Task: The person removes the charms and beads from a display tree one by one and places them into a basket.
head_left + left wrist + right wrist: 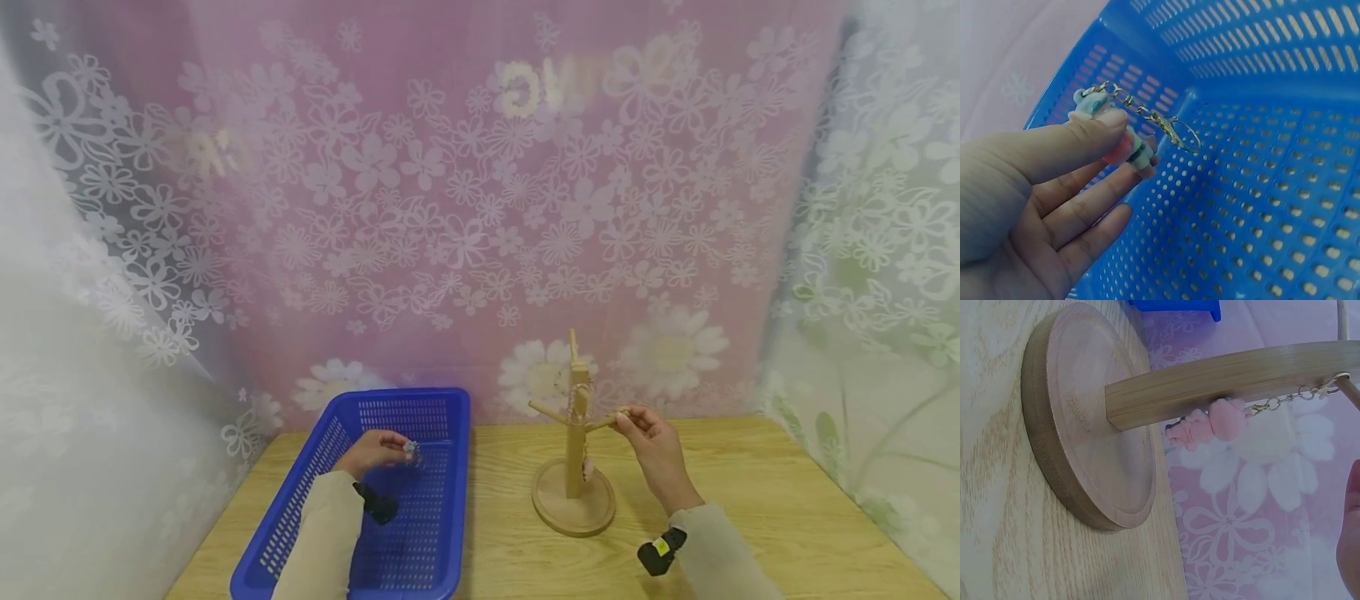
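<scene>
Partly hidden: keychain figurine (1125, 146) in left hand (372, 451).

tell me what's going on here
A person's left hand pinches a figurine keychain over the blue basket, and the right hand grips the end of a peg on the wooden stand. A pink keychain hangs on the wooden stand. The blue basket and wooden stand sit side by side on the table.

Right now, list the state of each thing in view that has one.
Basket: upright, open-topped
Stand: upright
Pink keychain: hanging from a peg
Blue-white keychain: held, not hung
Left grip: pinching the blue-white keychain
Right grip: pinching a peg's end
Curtain: hanging
</scene>
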{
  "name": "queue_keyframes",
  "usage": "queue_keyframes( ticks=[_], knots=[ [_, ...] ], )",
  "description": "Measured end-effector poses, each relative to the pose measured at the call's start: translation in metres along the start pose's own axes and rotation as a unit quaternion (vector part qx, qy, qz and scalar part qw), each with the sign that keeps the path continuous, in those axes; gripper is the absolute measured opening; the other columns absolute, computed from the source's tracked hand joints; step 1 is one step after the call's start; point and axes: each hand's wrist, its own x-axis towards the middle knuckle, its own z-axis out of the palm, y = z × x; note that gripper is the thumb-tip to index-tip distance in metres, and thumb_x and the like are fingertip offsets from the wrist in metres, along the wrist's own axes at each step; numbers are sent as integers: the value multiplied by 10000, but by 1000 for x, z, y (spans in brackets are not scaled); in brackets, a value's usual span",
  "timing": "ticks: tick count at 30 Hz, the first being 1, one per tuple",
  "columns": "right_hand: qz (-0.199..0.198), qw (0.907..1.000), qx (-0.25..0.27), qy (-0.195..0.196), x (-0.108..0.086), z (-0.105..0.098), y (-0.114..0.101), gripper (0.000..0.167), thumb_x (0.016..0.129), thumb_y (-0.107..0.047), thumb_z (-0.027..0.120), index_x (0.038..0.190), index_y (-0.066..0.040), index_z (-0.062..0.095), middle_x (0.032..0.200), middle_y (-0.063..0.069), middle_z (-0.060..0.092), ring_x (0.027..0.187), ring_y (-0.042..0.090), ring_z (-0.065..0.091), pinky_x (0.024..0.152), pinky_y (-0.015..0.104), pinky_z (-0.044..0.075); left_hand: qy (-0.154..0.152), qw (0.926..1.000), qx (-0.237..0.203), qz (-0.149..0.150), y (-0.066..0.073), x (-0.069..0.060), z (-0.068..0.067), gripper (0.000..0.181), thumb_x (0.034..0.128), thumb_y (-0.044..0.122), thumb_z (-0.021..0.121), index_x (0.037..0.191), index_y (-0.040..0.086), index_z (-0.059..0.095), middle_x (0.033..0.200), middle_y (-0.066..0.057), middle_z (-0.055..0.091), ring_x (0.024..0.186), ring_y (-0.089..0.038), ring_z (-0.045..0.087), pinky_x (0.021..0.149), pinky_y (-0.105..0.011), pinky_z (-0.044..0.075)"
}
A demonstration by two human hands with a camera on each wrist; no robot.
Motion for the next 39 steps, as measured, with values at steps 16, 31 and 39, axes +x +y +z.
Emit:
queue_keyframes(
  ticks=[16,31,39],
  knots=[
    [53,9999,-78,-49,-1,0,-2,396,955,-263,557,1155,75,514,908,-126,634,892,-1,626,828,114,462,-268,9985,-353,326,-7,0,-10,347,857,148,686,1126,-66,640,1056,-170,683,937,-246,663,854,-457,510],
    [39,9999,-89,-80,-2,0,-4,423,958,-257,552,1177,100,491,914,-119,637,897,2,624,837,118,459,382,9953,-853,260,25,7,-3,358,862,199,696,1170,23,647,1129,-127,663,1021,-238,633,950,-467,453],
    [71,9998,-188,-50,-2,0,-4,396,958,-265,553,1162,72,514,914,-110,643,900,2,623,832,105,451,109,9961,-794,379,39,9,-2,422,851,248,709,1204,31,629,1125,-119,668,1029,-255,635,941,-447,464]
  ],
)
